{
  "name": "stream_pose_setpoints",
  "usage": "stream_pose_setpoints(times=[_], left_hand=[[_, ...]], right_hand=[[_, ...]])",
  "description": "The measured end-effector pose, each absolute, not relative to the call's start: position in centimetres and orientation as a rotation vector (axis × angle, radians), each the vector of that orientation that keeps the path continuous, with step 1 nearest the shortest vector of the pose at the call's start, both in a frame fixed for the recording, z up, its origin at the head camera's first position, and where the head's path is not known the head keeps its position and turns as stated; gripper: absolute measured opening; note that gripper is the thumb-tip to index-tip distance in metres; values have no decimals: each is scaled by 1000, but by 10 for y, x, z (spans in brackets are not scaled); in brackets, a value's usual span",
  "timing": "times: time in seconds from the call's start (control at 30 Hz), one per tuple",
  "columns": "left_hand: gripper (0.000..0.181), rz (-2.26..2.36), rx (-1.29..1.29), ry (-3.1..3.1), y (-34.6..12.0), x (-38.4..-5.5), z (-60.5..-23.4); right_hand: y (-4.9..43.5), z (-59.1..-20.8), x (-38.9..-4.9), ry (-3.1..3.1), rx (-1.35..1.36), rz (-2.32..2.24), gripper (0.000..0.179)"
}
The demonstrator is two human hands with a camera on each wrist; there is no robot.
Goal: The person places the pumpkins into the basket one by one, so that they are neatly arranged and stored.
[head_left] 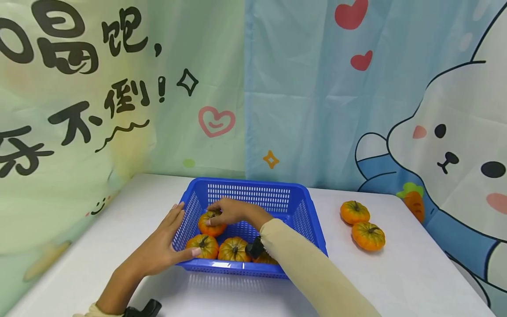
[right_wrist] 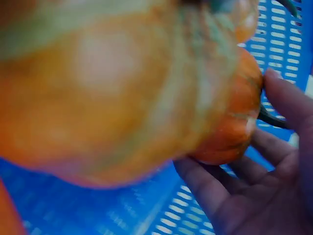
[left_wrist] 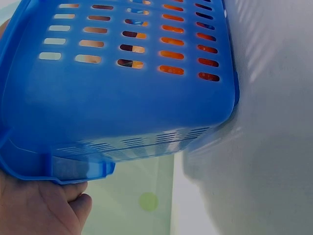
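Note:
A blue plastic basket (head_left: 253, 182) with slotted walls stands on the white table. My left hand (head_left: 160, 246) holds it at the near left corner, fingers along the left rim and thumb over the front edge; in the left wrist view fingertips (left_wrist: 80, 205) show under the rim. Inside the basket my right hand (head_left: 233, 211) grips a small orange pumpkin (head_left: 210, 226) near the left wall, thumb and fingers about its sides. Along the front wall lie another pumpkin (head_left: 203, 246), a greenish-orange pumpkin (head_left: 233, 250), and one partly hidden by my right sleeve.
Two more small pumpkins, a rear one (head_left: 354, 212) and a nearer one (head_left: 368, 236), sit on the table (head_left: 416, 268) right of the basket. A printed curtain (head_left: 293, 97) hangs behind the table. In the right wrist view a blurred pumpkin (right_wrist: 98, 88) fills the foreground.

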State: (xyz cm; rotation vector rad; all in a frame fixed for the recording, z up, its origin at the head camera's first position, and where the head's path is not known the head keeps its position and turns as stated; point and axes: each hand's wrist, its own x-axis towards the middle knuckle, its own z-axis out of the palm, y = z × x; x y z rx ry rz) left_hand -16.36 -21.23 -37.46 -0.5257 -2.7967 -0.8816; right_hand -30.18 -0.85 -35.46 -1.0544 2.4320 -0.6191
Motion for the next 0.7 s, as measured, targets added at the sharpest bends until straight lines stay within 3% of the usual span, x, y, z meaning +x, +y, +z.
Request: stream_pose_setpoints(times=[0.7], left_hand=[[103, -894, -514, -2805, -212, -163, -374]], right_hand=[[-8, -355, -298, 2410, -1003, -603, 62]])
